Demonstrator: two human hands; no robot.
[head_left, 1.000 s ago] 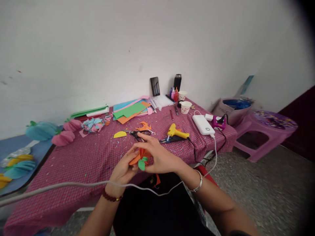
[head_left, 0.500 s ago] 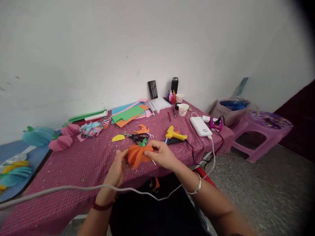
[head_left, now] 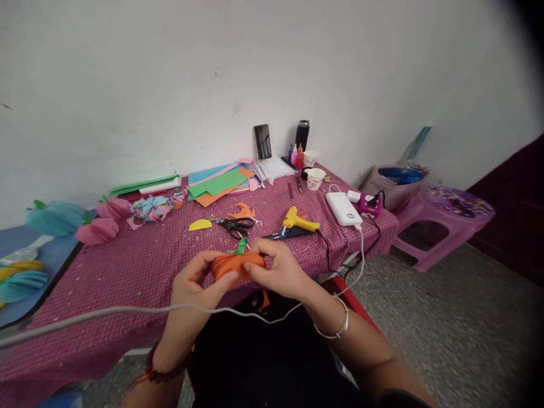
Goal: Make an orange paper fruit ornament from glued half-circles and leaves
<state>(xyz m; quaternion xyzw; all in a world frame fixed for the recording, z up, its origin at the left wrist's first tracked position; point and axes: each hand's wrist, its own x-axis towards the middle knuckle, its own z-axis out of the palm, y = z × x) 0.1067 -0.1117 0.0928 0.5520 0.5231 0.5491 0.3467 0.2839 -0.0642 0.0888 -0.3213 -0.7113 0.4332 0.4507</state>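
An orange paper pumpkin [head_left: 236,264] with a green paper stem [head_left: 242,245] is held between both hands, over the near edge of the table. My left hand [head_left: 196,289] grips its left side, thumb in front and fingers behind. On the right side, my right hand [head_left: 278,268] pinches the folds with the thumb pressed on the front. Just beyond the pumpkin lie black-handled scissors [head_left: 236,226], a yellow half-circle of paper [head_left: 200,225] and orange paper scraps [head_left: 243,211]. A yellow glue gun [head_left: 300,221] rests to the right of them.
Pink and blue paper pumpkins [head_left: 97,230] sit at the left. Coloured paper sheets [head_left: 221,184] lie by the wall. Paper cups [head_left: 315,179], a white power bank [head_left: 343,208] and a purple plug adapter [head_left: 370,204] stand at the right. A white cable [head_left: 127,309] crosses before my wrists.
My left hand has shifted from the pumpkin's side to a firmer grip with the thumb in front. The pumpkin has turned and looks more squeezed together. The view has tilted slightly down.
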